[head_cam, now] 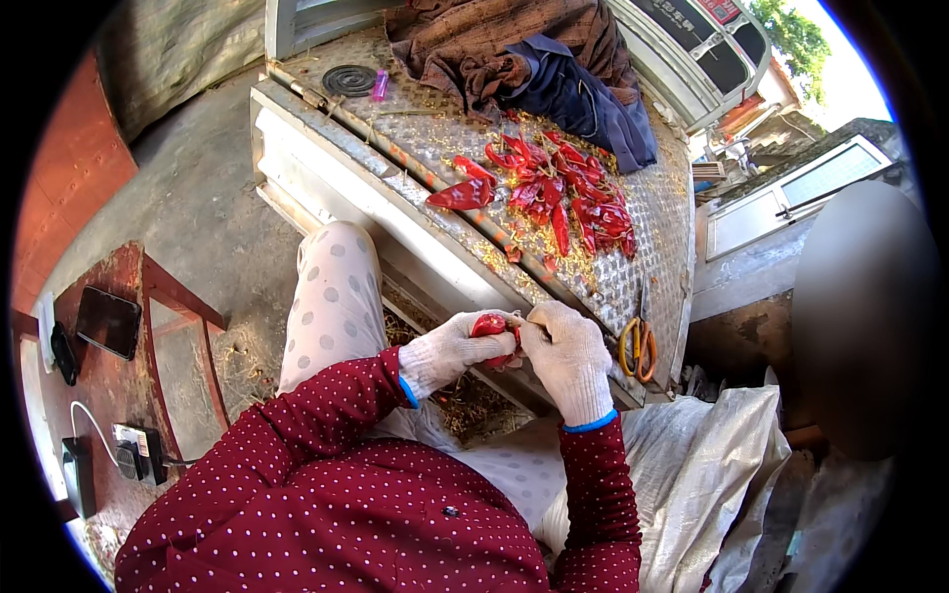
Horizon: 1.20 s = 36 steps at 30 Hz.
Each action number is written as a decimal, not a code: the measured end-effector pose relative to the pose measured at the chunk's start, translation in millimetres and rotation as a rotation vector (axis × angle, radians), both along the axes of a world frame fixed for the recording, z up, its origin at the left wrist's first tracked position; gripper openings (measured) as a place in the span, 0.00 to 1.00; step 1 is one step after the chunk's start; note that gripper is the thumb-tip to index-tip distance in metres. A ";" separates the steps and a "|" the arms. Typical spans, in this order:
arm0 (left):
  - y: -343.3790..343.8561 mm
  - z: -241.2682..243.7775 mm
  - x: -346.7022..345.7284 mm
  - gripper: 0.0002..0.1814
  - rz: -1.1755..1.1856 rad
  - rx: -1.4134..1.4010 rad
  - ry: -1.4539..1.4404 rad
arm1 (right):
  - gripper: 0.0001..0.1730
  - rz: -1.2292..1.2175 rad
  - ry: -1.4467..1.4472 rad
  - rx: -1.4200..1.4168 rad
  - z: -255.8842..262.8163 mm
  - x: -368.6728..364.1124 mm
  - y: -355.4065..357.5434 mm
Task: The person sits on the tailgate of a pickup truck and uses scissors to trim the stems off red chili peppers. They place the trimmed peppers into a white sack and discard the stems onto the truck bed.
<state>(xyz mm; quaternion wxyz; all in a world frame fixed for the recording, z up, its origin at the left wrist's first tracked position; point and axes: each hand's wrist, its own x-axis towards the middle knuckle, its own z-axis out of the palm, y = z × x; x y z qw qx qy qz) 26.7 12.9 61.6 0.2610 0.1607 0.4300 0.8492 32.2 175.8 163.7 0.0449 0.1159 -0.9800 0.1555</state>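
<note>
Both hands wear white knitted gloves with blue cuffs and meet in front of my lap. My left hand [461, 348] is closed around a red chili pepper [489, 326]. The fingertips of my right hand [569, 356] are pinched at the upper end of that pepper; what lies between them is too small to tell. Beyond the hands, a heap of dried red chili peppers [549, 185] lies on the metal truck bed [663, 278] among scattered yellow seeds. Scissors with yellow and orange handles [637, 348] lie near the bed's edge, right of my right hand.
A brown cloth [460, 44] and a dark blue garment [593, 104] lie behind the peppers. A black coil [349, 80] and a purple lighter [380, 85] sit at the back left. A worn wooden bench [141, 370] carries a phone [108, 322]. A white woven sack [697, 445] is at right.
</note>
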 end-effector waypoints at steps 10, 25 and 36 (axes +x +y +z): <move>2.6 -18.4 -5.2 0.18 0.053 -0.091 0.072 | 0.19 -0.083 -0.072 -0.761 -7.5 11.0 12.0; -2.2 -19.0 -0.9 0.10 0.075 -0.110 0.192 | 0.07 -0.161 -0.043 -0.865 -41.7 22.6 -14.1; 3.3 -18.0 2.5 0.12 0.103 -0.082 0.159 | 0.12 -0.470 -0.394 -1.388 -46.4 15.6 -3.9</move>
